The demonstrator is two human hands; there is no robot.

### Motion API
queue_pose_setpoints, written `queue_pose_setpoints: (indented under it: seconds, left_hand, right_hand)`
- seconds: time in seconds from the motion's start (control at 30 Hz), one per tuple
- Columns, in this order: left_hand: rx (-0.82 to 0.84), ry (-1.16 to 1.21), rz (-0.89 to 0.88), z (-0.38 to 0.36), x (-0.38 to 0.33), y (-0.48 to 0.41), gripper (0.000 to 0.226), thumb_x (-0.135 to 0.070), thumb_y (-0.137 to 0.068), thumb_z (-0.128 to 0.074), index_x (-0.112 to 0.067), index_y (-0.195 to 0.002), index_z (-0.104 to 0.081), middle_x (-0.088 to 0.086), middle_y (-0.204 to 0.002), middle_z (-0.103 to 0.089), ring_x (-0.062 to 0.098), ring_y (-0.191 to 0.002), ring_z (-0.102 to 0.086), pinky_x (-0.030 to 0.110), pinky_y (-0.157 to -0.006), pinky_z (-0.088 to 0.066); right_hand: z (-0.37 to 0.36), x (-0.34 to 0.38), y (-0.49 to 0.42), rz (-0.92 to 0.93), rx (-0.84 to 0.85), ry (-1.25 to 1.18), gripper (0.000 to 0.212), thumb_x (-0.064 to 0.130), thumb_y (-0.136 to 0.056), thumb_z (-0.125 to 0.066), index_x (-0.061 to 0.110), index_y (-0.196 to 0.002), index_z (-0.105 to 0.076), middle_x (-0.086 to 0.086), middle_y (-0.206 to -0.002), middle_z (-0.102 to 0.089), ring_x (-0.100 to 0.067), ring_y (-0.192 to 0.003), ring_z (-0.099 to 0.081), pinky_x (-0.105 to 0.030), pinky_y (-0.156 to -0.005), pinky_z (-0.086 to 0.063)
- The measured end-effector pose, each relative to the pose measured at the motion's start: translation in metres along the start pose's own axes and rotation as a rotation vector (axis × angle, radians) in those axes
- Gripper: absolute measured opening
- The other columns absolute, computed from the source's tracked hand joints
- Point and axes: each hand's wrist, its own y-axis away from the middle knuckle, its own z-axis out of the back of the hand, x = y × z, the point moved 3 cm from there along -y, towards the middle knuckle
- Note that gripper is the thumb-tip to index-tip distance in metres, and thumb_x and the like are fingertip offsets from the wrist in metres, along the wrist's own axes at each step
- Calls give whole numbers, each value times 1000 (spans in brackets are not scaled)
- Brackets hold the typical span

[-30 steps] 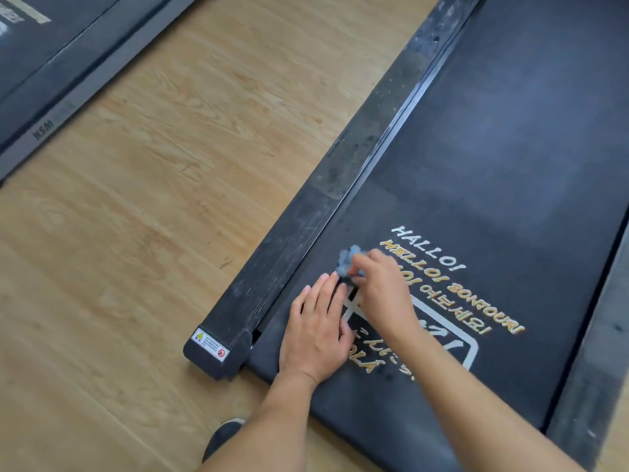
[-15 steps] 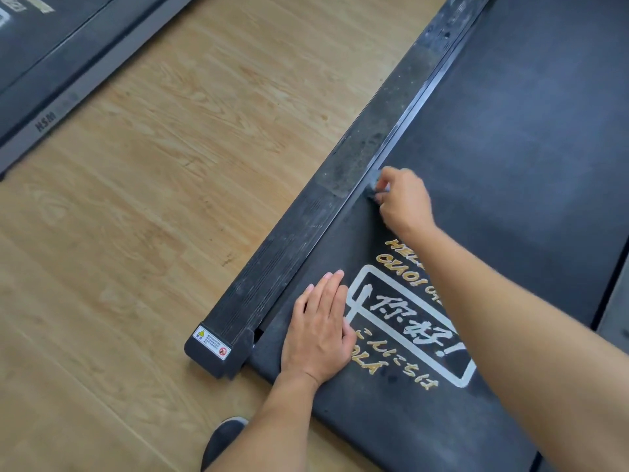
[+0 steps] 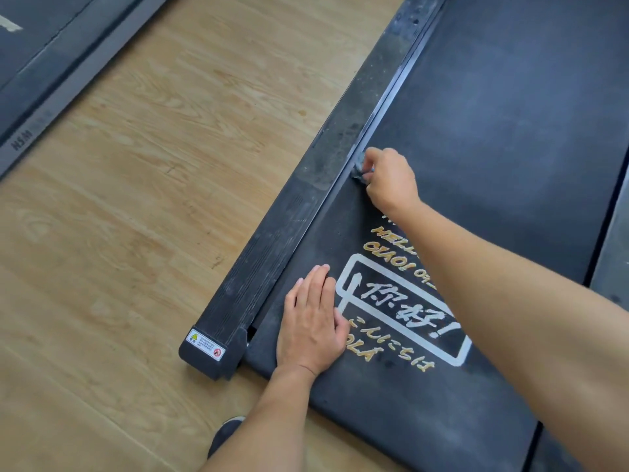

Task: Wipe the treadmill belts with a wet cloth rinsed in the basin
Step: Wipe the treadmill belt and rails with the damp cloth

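While the left hand (image 3: 311, 320) lies flat with straight fingers pressed on the near end of the black treadmill belt (image 3: 493, 137), the right hand (image 3: 388, 178) reaches farther up and grips a small bunched grey cloth (image 3: 361, 172) in curled fingers. That cloth sits on the belt's left edge, right against the dusty side rail (image 3: 296, 229). White and gold greeting lettering (image 3: 401, 311) shows between the two hands. A second treadmill (image 3: 51, 80) lies across the wooden floor (image 3: 143, 206), well apart.
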Motion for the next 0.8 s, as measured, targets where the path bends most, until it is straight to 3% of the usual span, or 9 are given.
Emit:
queue_pose_setpoints:
  seconds: [0.2,0.27,0.37,0.43,0.5,0.53,0.6,0.7,0.8]
  left_hand:
    - [-23,37,80,0,4,2,56,-34,-88,-52,-4,-135,-54,13,-139,-53,32,-132,-45,47,-116,-35]
    - [-18,109,116,1,6,3,50,-34,-90,-52,-6,-131,-55,12,-134,-52,36,-127,-50,49,-113,-39]
    - [79,131,116,21,0,1,35,-28,-85,-59,-10,-114,-54,8,-124,-51,36,-119,-51,49,-104,-46]
    - [304,47,175,42,-12,-21,33,-26,-83,-66,-13,-109,-50,7,-118,-47,34,-117,-48,46,-97,-48]
    - [678,-5,253,71,-27,-56,48,-42,-85,-67,-14,-120,-50,6,-129,-47,31,-125,-45,41,-97,-46]
    - [879,57,307,89,-37,-75,60,-54,-81,-66,-18,-127,-53,5,-135,-50,28,-127,-48,40,-97,-46]
    - [1056,215,365,141,-64,-102,63,-65,-79,-63,-27,-130,-59,4,-131,-62,21,-113,-61,34,-87,-50]
    - [858,280,228,235,-112,-122,17,-27,-95,-60,-16,-107,-64,5,-98,-67,18,-80,-60,25,-66,-47]
    - [718,560,231,310,-153,-98,38,5,-98,-43,-19,-115,-66,2,-103,-75,16,-92,-70,35,-82,-57]
  right_hand:
    - [-50,52,146,269,233,-99,11,5,-88,-62,15,-92,-65,-6,-95,-55,-31,-90,-53,-44,-70,-47]
    - [-49,51,164,222,302,-110,13,5,-88,-60,16,-92,-65,-7,-95,-56,-31,-91,-55,-44,-73,-49]
    - [-16,43,166,-54,310,-222,13,8,-88,-61,21,-87,-61,-3,-96,-59,-29,-96,-63,-35,-72,-47]
    - [17,37,179,-333,180,-525,7,12,-91,-65,18,-91,-61,-3,-98,-65,-24,-92,-64,-35,-76,-50]
    - [60,40,200,-534,39,-974,5,15,-96,-67,16,-98,-63,-3,-97,-67,-20,-85,-64,-34,-75,-53]
    - [86,42,210,-588,-12,-1207,4,14,-98,-67,14,-100,-63,-6,-96,-66,-20,-81,-63,-32,-70,-54]
    - [138,49,225,-608,-27,-1667,4,12,-102,-63,10,-104,-60,-12,-93,-65,-22,-75,-63,-33,-65,-54]
    - [201,48,248,-474,37,-2039,14,8,-105,-53,4,-118,-57,-17,-99,-69,-25,-80,-67,-35,-67,-58]
    - [246,47,266,-397,7,-2086,37,16,-106,-49,-6,-135,-54,-28,-124,-67,-33,-99,-68,-39,-77,-61]
